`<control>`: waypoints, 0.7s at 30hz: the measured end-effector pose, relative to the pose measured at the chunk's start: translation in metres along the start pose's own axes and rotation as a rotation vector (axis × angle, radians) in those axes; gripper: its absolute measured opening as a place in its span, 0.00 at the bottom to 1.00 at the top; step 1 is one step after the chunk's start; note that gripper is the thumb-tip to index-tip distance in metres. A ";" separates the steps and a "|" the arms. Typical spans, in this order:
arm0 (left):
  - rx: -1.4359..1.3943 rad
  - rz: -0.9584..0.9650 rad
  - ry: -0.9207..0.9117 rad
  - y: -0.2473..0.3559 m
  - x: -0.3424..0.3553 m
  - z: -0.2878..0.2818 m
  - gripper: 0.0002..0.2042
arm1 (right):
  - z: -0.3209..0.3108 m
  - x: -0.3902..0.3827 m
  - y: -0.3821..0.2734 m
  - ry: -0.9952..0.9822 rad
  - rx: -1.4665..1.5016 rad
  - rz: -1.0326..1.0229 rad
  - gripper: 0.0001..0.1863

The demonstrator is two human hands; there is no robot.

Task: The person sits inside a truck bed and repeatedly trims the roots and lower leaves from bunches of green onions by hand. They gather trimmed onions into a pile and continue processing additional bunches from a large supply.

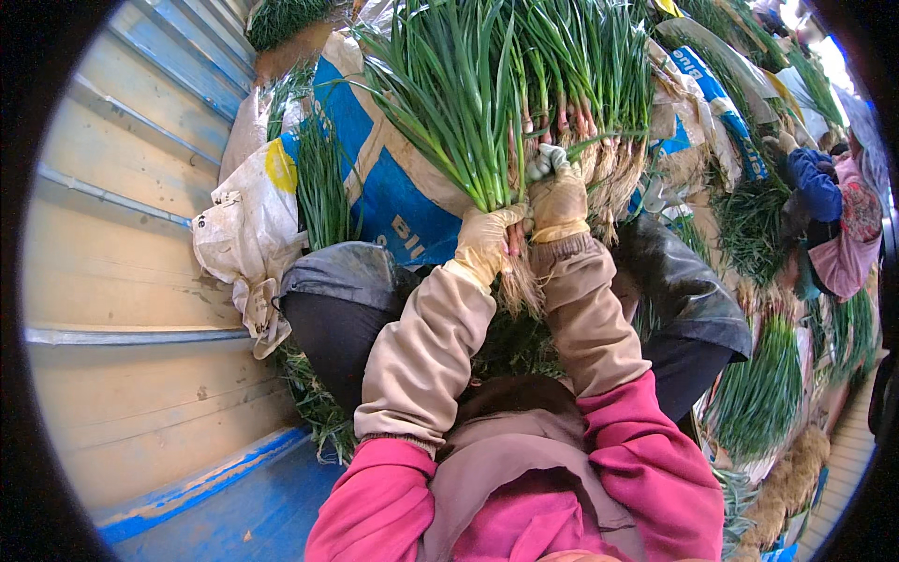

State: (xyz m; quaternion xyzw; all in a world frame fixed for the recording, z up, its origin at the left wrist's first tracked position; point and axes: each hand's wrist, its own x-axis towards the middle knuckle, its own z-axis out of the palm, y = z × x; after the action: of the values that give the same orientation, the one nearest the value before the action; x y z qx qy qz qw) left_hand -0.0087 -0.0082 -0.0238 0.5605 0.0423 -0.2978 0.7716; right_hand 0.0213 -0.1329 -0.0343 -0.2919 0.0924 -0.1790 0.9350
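The left hand (484, 239), in a pale yellowish glove, is closed snugly around the lower stems of a bunch of green onions (459, 122), leaving no visible gap between fingers and stalks. The right hand (559, 197), gloved likewise with greyish-white fingertips, sits just beside it with its fingers curled against the stems; what lies inside that curl is hidden, so I cannot tell whether it holds a stalk or only touches. Large white letters run across the blue part of the sack (389, 192), near its lower edge between the knees. To the left, a white sack (248, 220) bears a yellow rounded patch and some dark lettering, while another blue-and-white sack (721, 103) on the right shows white print. The bunch's leaves fan upward from the left fist toward the far edge of the lettered sack, and its pale roots (521, 281) dangle below, between the two forearms. More green onions (599, 84) lie side by side above and to the right of the right hand, over the sack's right side, their roots pointing toward the person's right knee.
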 end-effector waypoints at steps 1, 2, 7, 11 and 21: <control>-0.004 -0.019 -0.009 -0.002 0.001 -0.004 0.13 | 0.001 0.005 -0.004 0.035 0.077 0.119 0.05; -0.078 0.057 -0.109 -0.010 0.003 -0.012 0.07 | 0.002 0.012 -0.009 0.158 -0.049 0.234 0.05; -0.414 -0.016 -0.356 0.023 -0.018 0.005 0.16 | -0.085 0.036 -0.034 -0.378 -1.419 0.073 0.07; -0.510 0.152 -0.354 0.028 -0.006 0.001 0.15 | -0.083 -0.005 -0.047 -0.794 -1.963 0.298 0.11; -0.477 0.067 -0.199 0.004 0.021 0.019 0.08 | -0.059 0.094 -0.112 -0.001 -1.543 -0.514 0.08</control>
State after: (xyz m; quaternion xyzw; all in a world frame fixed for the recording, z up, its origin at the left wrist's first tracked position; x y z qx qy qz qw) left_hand 0.0056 -0.0327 -0.0215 0.3319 0.0168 -0.3073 0.8917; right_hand 0.0600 -0.2856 -0.0240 -0.8662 0.1194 -0.2738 0.4006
